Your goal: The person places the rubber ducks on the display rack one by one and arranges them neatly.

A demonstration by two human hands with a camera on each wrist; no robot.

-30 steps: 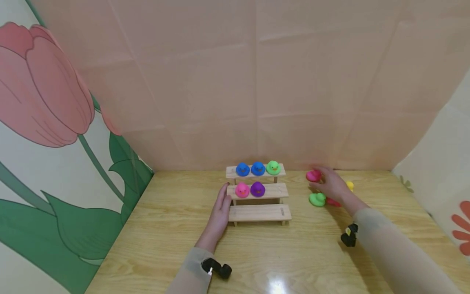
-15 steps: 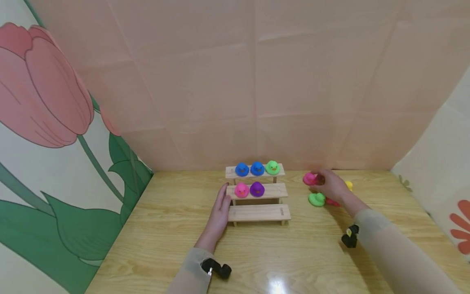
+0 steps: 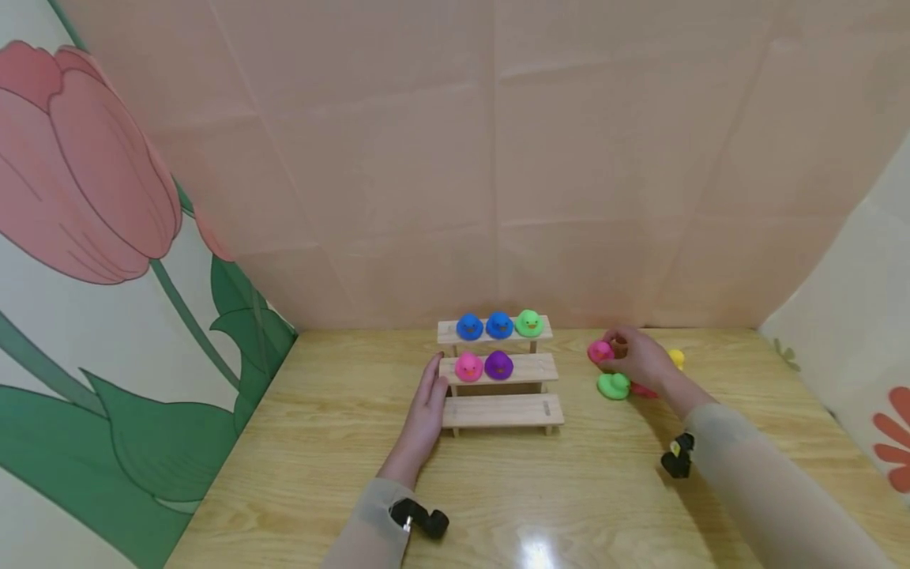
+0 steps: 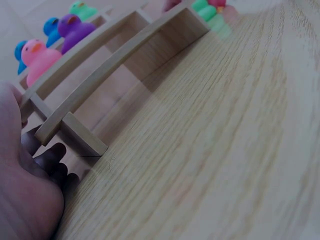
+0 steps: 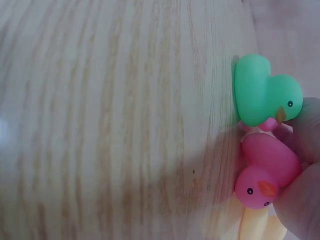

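Note:
My left hand [image 3: 424, 411] lies along the left end of a three-step wooden stand [image 3: 501, 411], fingers extended. In the left wrist view its fingers sit right beside the stand's front leg [image 4: 84, 135]. The top step holds two blue rubber ducks [image 3: 470, 326] and a light green duck [image 3: 529, 323]. A pink duck [image 3: 469, 366] and a purple duck [image 3: 499, 365] sit on the middle step; the lowest step is bare. To the right, my right hand [image 3: 643, 360] pinches a bright pink rubber duck [image 3: 600, 352] between thumb and fingers, its face turned toward me.
Below my right hand are a green duck [image 3: 614, 386] and a red-pink duck [image 3: 643, 391], partly covered by the hand. A yellow duck [image 3: 677, 359] stands behind the wrist. A pink-beige sheet [image 3: 490, 158] rises at the table's [image 3: 341, 442] back edge.
The bright pink duck has shifted slightly left and down in my right hand's fingers and turned so its face shows. My left hand and the stand stay put.

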